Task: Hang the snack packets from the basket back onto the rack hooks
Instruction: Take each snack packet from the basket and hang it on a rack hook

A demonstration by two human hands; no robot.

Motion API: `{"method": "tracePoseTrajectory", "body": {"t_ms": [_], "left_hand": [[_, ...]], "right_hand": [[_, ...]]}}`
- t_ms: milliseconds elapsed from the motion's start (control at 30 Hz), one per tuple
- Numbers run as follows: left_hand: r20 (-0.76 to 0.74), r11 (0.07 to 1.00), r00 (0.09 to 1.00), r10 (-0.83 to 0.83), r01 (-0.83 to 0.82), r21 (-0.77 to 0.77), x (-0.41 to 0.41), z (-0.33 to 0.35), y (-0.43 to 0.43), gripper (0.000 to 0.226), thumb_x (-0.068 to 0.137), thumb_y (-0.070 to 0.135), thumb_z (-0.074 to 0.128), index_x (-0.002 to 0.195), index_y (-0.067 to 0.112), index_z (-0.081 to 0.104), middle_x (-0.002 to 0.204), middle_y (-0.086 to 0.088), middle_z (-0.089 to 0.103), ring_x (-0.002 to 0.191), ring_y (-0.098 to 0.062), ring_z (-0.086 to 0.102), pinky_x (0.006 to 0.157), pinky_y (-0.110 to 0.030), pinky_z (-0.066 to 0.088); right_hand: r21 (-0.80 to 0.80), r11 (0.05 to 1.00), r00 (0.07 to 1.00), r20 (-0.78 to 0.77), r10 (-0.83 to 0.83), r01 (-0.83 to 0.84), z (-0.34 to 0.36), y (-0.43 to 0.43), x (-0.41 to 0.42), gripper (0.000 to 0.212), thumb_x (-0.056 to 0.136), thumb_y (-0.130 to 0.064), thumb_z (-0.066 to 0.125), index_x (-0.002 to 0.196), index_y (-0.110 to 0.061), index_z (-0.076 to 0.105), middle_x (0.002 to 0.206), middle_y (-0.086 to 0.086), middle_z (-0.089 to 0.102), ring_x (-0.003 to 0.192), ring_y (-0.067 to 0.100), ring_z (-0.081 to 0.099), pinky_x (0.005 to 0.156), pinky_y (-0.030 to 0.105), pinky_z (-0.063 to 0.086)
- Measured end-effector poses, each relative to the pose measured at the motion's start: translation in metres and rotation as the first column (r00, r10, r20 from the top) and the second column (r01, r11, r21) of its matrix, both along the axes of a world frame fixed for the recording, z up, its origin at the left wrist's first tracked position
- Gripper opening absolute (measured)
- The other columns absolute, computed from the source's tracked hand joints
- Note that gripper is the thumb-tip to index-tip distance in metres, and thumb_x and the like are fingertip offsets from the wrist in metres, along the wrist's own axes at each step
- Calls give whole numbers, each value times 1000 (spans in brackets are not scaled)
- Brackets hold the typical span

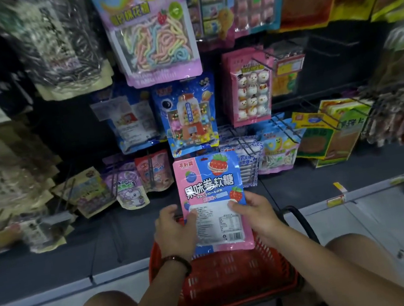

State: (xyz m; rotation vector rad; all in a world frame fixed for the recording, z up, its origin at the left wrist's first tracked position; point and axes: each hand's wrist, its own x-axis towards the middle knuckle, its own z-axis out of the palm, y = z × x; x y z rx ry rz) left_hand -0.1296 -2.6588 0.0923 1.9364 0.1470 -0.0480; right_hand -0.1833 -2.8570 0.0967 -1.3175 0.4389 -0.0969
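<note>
My left hand [174,231] and right hand [253,213] pinch the lower sides of the pink-and-blue plastic snack packet [209,185], its long axis running away from me toward the black wire rack hooks [287,128].

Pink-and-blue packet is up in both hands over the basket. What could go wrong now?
The left hand and right hand grip the pink-and-blue packet only by its lower half, so its top may flop while being hung. The blue gumball packet hangs just above it; lifting could knock that loose.
</note>
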Motion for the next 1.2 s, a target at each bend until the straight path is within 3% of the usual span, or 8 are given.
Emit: {"method": "tracePoseTrajectory", "body": {"t_ms": [167,300,367,633,767,1000,1100,1200], "left_hand": [[-40,950,989,-146,128,-284,-20,23,-38,73,57,69,84,115,31,61,118,1,73,110,-26,74,101,-52,59],[-20,878,991,-136,111,-466,-15,27,-43,46,83,47,84,118,21,69,111,-2,81,107,-31,78,94,-47,64],[11,891,996,-85,81,-447,-11,24,-40,19,101,24,72,119,17,74,111,-3,83,108,-27,78,96,-46,63],[63,889,954,-293,296,-349,16,24,-8,24,108,14,61,127,24,72,122,6,80,114,-11,75,95,-27,59],[28,847,923,-385,365,-386,29,20,-3,25,108,12,61,131,19,70,125,2,80,118,-17,75,99,-32,60],[181,985,969,-169,162,52,61,7,-13,39,98,46,73,69,22,62,71,1,67,71,-19,64,75,-41,56],[221,983,959,-177,163,82,76,1,-16,12,95,32,78,88,43,78,89,20,77,83,0,70,71,-16,49],[181,986,969,-169,166,31,97,-19,-22,11,99,14,74,101,21,82,100,7,80,96,-8,73,80,-26,51]], "right_hand": [[-231,973,987,159,13,24,6,32,6,17,94,6,74,101,-9,80,89,11,81,79,14,71,76,32,60],[-327,939,967,187,171,-103,9,42,2,22,92,-9,77,111,-20,81,101,6,83,86,11,73,82,30,60],[-393,907,954,180,240,-154,13,35,3,25,89,-11,79,110,-23,81,102,-3,82,92,5,73,87,27,59],[-578,811,995,89,-42,86,28,-37,27,50,89,-40,85,129,-38,55,118,-19,61,105,3,65,86,27,53],[-552,834,986,138,98,-6,30,-53,44,12,98,-40,76,100,-49,68,82,-17,72,79,0,71,75,26,50],[-396,918,978,184,94,-14,3,-62,71,35,95,-30,78,82,-20,48,69,4,68,72,39,80,58,41,63],[-384,923,983,158,95,-28,-16,-63,81,29,101,-23,75,85,-18,51,82,18,67,82,34,82,68,39,67],[-353,931,977,145,154,-94,-35,-64,93,19,103,-33,71,98,-16,64,98,25,66,92,27,82,83,38,67]]}}
